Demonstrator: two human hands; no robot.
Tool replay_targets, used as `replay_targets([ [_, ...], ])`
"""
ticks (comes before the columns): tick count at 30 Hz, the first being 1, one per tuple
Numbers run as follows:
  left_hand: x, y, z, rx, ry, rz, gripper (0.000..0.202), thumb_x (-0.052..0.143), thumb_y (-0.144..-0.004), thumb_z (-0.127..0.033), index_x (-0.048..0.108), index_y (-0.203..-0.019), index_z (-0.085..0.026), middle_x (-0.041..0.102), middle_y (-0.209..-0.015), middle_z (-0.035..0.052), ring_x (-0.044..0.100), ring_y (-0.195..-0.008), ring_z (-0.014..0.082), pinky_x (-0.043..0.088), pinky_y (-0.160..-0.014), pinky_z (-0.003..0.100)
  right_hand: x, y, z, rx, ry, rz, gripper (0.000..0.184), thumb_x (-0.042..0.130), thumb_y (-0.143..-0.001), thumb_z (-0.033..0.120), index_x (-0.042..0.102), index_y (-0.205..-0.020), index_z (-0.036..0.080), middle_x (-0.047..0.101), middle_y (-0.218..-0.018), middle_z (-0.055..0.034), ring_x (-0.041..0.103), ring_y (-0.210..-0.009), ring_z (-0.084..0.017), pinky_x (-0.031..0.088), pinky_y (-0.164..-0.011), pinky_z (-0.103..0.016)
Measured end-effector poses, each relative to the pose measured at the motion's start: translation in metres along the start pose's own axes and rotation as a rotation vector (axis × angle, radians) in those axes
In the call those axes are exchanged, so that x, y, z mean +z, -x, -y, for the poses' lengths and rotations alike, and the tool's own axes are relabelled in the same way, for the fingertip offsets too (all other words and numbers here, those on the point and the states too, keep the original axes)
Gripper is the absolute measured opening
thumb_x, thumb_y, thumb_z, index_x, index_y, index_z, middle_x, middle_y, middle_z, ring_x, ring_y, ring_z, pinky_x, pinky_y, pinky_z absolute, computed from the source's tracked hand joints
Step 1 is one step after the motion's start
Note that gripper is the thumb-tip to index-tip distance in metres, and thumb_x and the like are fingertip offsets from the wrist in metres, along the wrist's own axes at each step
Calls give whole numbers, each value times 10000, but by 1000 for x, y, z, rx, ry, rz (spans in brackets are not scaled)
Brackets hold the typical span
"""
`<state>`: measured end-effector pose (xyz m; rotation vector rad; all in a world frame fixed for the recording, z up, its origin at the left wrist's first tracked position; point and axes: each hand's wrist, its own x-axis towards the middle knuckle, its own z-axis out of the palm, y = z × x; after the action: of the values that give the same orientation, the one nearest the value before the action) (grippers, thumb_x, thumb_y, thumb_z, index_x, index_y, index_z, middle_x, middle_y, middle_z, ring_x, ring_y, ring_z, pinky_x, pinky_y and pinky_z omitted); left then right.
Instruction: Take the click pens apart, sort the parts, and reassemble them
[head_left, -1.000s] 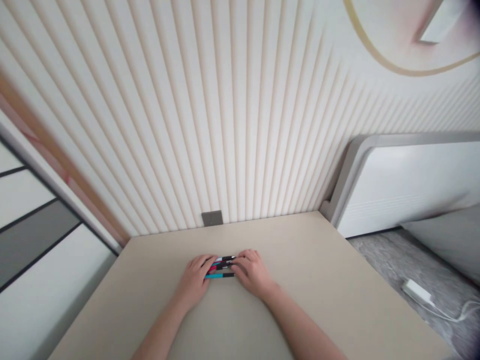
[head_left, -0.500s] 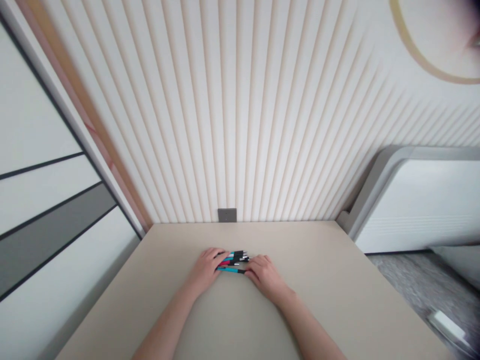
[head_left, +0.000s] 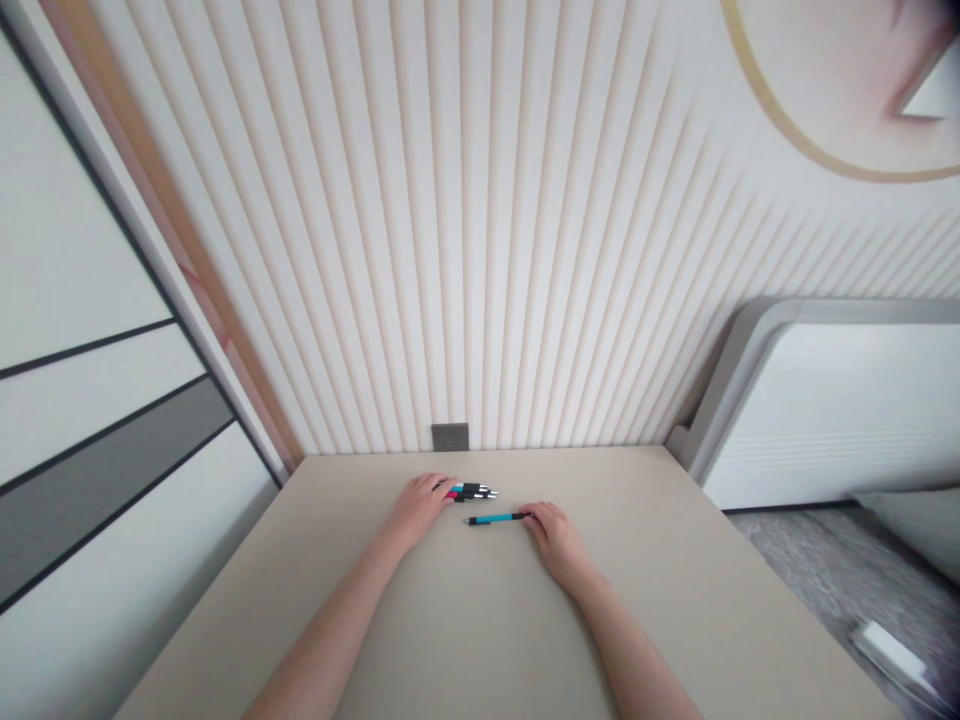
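Note:
My left hand [head_left: 422, 508] rests on the table, closed around the left ends of a bunch of pens [head_left: 469, 491]. Their black front ends and metal tips point right; blue, white and pinkish-red barrels show beside my fingers. A little nearer to me, a separate blue pen [head_left: 493, 519] with black ends lies level, apart from the bunch. My right hand [head_left: 556, 537] pinches its right end between thumb and fingers. The pen's clip end points left.
The beige table [head_left: 465, 620] meets a ribbed cream wall [head_left: 480, 250] with a dark socket plate [head_left: 450, 437]. A white and grey cabinet [head_left: 97, 480] stands at the left. To the right are a bed headboard [head_left: 840, 410] and a white box-like thing [head_left: 896, 650] on grey fabric.
My right hand has drawn the blue pen to the right, clear of the bunch and my left hand. My left hand has pushed the other pens slightly farther from me.

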<state>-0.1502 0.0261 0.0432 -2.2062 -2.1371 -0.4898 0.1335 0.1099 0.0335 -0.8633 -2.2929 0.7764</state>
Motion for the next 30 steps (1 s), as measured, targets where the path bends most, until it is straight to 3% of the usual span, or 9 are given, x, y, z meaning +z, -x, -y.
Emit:
replay_targets([
  [19, 8, 11, 3, 41, -81, -180, 393, 477, -967, -387, 523, -1335, -259, 589, -1287, 74, 536, -1192, 249, 429, -1030, 452, 2, -2, -3, 35, -67, 23, 311, 386, -969, 327, 662, -1062, 218, 693, -1047, -69, 611, -993, -225, 432, -910, -349],
  [25, 1, 26, -12, 93, -157, -207, 431, 400, -997, -336, 432, -1418, -249, 562, -1357, 87, 518, -1254, 240, 418, -1061, 474, 0, -1, 2, 21, -102, 28, 321, 386, -965, 346, 672, -1032, 216, 698, -1020, -77, 617, -981, -235, 432, -909, -365],
  [30, -7, 51, -33, 155, -91, -226, 471, 452, -978, -346, 421, -1428, -210, 565, -1349, 118, 517, -1250, 260, 443, -1045, 459, 8, 7, 27, -15, -199, 17, 312, 382, -973, 321, 667, -1030, 208, 690, -1009, -82, 622, -958, -222, 452, -885, -339],
])
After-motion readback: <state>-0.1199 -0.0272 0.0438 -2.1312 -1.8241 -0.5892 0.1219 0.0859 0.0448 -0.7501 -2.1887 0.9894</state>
